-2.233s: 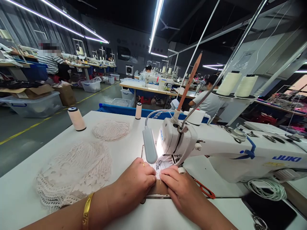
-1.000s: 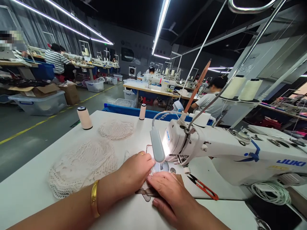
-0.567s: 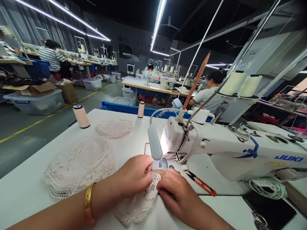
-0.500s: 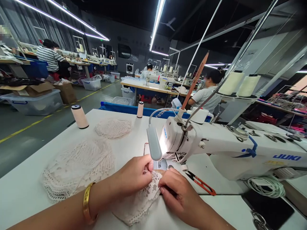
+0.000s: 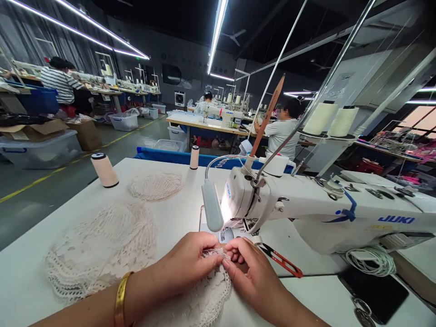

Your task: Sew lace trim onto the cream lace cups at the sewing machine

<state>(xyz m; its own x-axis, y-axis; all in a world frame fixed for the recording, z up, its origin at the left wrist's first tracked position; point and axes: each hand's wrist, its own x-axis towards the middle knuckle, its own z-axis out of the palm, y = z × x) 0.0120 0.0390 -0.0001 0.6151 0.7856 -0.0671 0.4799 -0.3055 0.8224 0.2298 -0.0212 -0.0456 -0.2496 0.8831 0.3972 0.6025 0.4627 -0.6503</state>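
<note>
A piece of cream lace [image 5: 207, 297] hangs from both hands, just in front of the needle area of a white sewing machine [image 5: 245, 190]. My left hand [image 5: 192, 256], below a gold bangle, pinches the lace edge between thumb and fingers. Close beside it, my right hand [image 5: 250, 268] is closed on the same edge, the two thumbs almost meeting. The lower part of the lace drapes toward me over the white table [image 5: 170, 218]. A slim grey lamp [image 5: 211, 206] lights the machine's head. Orange-handled thread snips [image 5: 282, 261] lie right of my right hand.
Lace pieces lie in a larger pile [image 5: 102, 250] and a smaller pile [image 5: 155, 186] on the left. Two peach thread cones, one near [image 5: 104, 170] and one farther [image 5: 194, 158], stand toward the back. A black phone-like slab [image 5: 374, 288] lies right. Other people sit at machines beyond.
My hands have come closer together, and the right has shifted its grip up along the lace edge. The lace hangs lower toward me. The whole view has shifted slightly.
</note>
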